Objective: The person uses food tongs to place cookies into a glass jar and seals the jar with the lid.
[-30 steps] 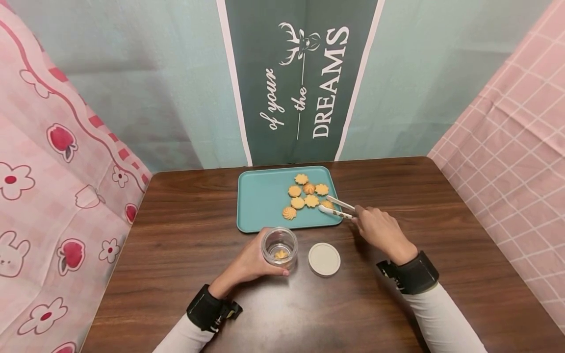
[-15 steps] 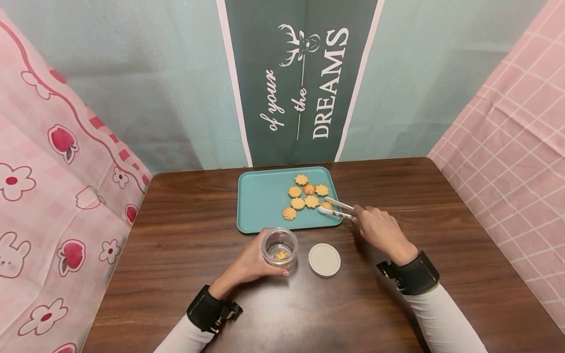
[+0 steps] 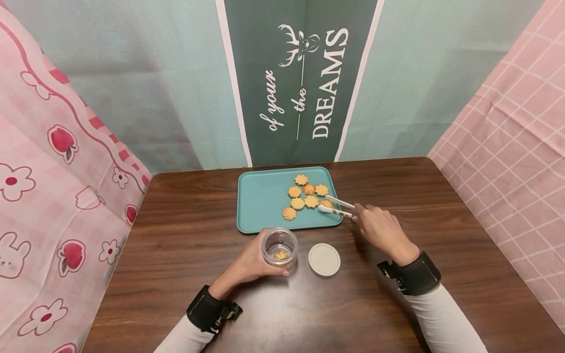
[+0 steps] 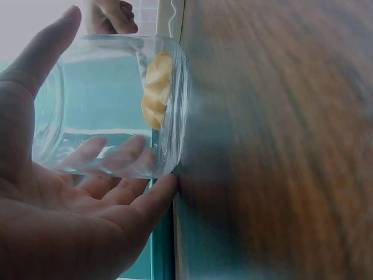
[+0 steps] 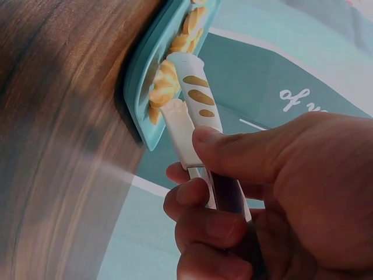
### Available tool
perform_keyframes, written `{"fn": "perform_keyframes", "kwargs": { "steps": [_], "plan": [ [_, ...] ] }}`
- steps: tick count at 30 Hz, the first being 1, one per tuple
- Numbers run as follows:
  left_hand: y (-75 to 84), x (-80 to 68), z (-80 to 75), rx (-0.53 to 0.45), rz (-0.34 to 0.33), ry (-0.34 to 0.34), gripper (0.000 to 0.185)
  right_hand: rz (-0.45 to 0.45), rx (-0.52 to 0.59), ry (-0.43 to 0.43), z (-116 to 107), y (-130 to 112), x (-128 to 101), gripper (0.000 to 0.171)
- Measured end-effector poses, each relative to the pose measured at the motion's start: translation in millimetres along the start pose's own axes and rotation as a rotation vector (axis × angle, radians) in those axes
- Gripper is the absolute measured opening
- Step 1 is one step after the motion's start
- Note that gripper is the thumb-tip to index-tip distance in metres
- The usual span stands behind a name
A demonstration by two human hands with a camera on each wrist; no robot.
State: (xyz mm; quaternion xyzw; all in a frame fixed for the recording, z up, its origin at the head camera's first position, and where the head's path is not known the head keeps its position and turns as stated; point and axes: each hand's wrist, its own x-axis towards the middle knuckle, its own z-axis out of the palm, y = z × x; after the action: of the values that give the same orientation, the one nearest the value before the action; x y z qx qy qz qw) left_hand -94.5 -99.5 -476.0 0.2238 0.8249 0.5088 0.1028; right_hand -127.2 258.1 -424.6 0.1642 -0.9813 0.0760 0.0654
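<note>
My left hand (image 3: 253, 260) curls round a clear glass jar (image 4: 99, 105) that stands on the table without its lid. One swirled cookie (image 4: 157, 90) lies on the jar's bottom. Over the tray's right end, my right hand (image 3: 380, 230) grips white-tipped tongs (image 5: 198, 96) with gold marks on the arm. The tong tips are spread on either side of a cookie (image 3: 327, 204) at the tray's near right corner. Several more butter cookies (image 3: 311, 201) sit on the right half of the teal tray (image 3: 260, 201).
A round cream lid (image 3: 324, 260) lies flat on the wooden table (image 3: 185, 235), right of the jar. Cloth backdrops (image 3: 185, 98) enclose the table at the back and on both sides.
Very little differs. The tong tips shift slightly around the corner cookie while the left hand and the jar stay in place.
</note>
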Motion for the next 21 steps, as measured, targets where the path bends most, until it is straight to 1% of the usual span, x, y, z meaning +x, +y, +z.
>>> {"fn": "perform_keyframes", "kwargs": {
  "steps": [9,15,21],
  "plan": [
    [1.4,0.1,-0.4,0.011,-0.01,0.004,0.1,-0.01,-0.014,0.031,-0.4,-1.0,-0.6,0.016],
    [1.2,0.3,-0.5,0.014,-0.009,0.004,0.099,-0.007,-0.011,0.029,-2.2,-1.4,-1.4,0.017],
    [-0.2,0.4,-0.1,0.013,-0.001,0.003,0.1,-0.018,-0.005,0.037,-4.6,-2.1,-1.3,0.021]
  ]
}}
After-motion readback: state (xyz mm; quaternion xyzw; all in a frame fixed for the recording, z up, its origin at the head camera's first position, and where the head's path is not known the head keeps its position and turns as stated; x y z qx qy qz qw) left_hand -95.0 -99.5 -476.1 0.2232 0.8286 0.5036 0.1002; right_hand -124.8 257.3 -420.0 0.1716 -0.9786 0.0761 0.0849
